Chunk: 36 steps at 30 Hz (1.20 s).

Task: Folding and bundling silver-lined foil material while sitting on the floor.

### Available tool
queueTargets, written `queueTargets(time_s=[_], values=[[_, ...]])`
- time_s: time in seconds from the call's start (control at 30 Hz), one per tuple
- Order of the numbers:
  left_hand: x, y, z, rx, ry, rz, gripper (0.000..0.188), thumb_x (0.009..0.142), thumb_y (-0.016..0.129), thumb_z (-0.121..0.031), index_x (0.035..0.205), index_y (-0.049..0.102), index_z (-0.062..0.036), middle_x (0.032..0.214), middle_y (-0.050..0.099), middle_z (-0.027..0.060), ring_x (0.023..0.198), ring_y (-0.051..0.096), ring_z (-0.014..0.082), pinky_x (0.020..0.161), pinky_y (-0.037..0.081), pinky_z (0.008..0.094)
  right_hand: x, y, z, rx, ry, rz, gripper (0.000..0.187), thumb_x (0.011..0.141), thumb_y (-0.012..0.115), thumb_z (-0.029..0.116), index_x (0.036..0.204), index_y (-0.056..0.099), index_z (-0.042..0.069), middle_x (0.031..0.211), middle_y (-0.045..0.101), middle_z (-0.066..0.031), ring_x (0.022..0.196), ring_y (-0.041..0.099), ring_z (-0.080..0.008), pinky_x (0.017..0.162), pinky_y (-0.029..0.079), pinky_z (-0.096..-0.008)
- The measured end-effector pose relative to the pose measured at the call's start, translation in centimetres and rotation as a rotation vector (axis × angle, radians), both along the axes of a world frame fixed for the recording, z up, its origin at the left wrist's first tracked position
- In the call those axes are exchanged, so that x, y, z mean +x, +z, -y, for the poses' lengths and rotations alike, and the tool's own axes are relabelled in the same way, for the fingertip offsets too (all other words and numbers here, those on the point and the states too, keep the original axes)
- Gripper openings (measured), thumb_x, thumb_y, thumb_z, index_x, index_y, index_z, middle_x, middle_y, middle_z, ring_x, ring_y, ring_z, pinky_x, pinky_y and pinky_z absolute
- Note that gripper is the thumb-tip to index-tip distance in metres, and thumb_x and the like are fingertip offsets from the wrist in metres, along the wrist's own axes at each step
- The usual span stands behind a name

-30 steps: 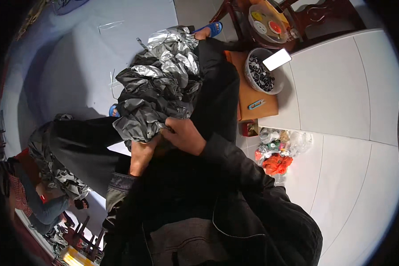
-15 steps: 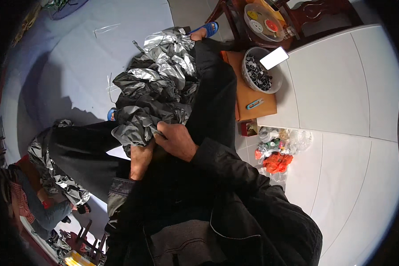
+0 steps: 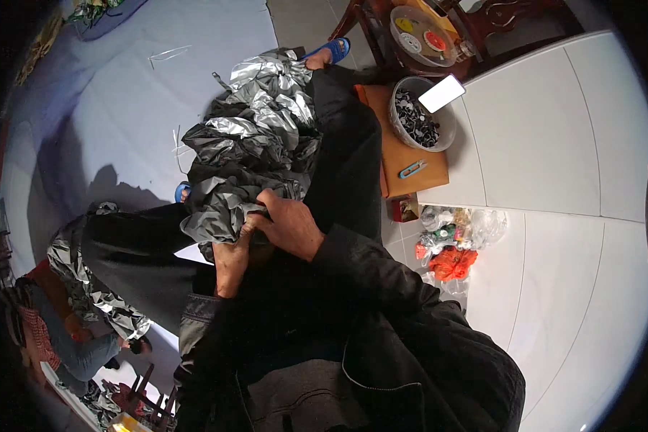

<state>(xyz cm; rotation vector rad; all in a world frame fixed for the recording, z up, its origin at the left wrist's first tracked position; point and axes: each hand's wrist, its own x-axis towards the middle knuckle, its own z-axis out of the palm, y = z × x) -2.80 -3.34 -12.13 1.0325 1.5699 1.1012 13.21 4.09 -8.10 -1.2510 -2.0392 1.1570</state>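
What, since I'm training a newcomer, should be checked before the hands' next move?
1. Right hand on the cloth: ok, fingers at its near end.
2. Left hand gripping firmly: cannot tell, its fingers are hidden by the cloth.
3. Cloth smooth: not ok, bunched and creased.
4. Snips uncovered: ok, lying in plain view.
5. Phone clear of the bowl: not ok, it overlaps the rim in this view.
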Motion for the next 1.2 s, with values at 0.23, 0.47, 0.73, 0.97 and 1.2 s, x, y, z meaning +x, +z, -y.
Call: queueTargets(time_s=[0.23, 0.47, 0.73, 0.97, 1.2], values=[[1.6, 3.4, -0.8, -0.054, 0.194, 0.255, 0.031, 0.089, 0.076, -0.007, 0.115, 0.061, 0.0006, 0.108, 0.064, 0.0052, 0.099, 0.06, 0.0179, 0.088, 0.05, 0.0322, 0.1, -1.2, -0.3, 0.096, 0.034, 0.001, 0.023, 0.092, 0.063, 0.025, 0.093, 0.055, 0.004, 0.078, 0.063, -0.0196, 0.077, 0.064, -0.0438, 0.064, 0.05, -0.052], [1.2, 2.7, -0.7, -0.017, 0.145, 0.003, 0.027, 0.087, 0.075, -0.004, 0.111, 0.063, -0.0002, 0.106, 0.065, 0.0043, 0.096, 0.059, 0.0172, 0.086, 0.049, 0.0311, 0.1, -1.0, -0.4, 0.163, 0.022, 0.012, 0.018, 0.09, 0.064, 0.023, 0.092, 0.059, 0.005, 0.08, 0.064, -0.0174, 0.079, 0.064, -0.0417, 0.065, 0.05, -0.0504], [0.4, 1.4, -0.3, 0.021, 0.29, 0.164, 0.03, 0.086, 0.075, -0.002, 0.114, 0.062, -0.0004, 0.107, 0.065, 0.0046, 0.096, 0.059, 0.0181, 0.087, 0.049, 0.0312, -0.6, 1.4, -0.2, 0.217, -0.218, -0.16, 0.02, 0.09, 0.065, 0.025, 0.095, 0.061, 0.005, 0.082, 0.063, -0.0188, 0.079, 0.064, -0.0416, 0.063, 0.05, -0.0514], [0.2, 0.8, -0.1, 0.028, 0.287, 0.317, 0.032, 0.087, 0.073, -0.001, 0.117, 0.061, 0.0006, 0.111, 0.064, 0.0048, 0.099, 0.06, 0.0193, 0.09, 0.048, 0.0313, -0.1, -3.7, -0.4, 0.137, 0.091, 0.071, 0.042, 0.093, 0.065, 0.038, 0.076, 0.058, 0.0, 0.073, 0.061, -0.0221, 0.069, 0.062, -0.0414, 0.06, 0.047, -0.0497], [0.1, 1.7, -0.3, 0.026, 0.256, 0.351, 0.035, 0.087, 0.072, -0.001, 0.12, 0.06, 0.001, 0.115, 0.063, 0.0066, 0.104, 0.059, 0.02, 0.093, 0.047, 0.0319, -0.4, -3.8, -1.7, 0.203, 0.22, -0.001, 0.049, 0.094, 0.062, 0.041, 0.069, 0.057, -0.001, 0.067, 0.056, -0.0234, 0.066, 0.06, -0.0422, 0.057, 0.045, -0.0495]])
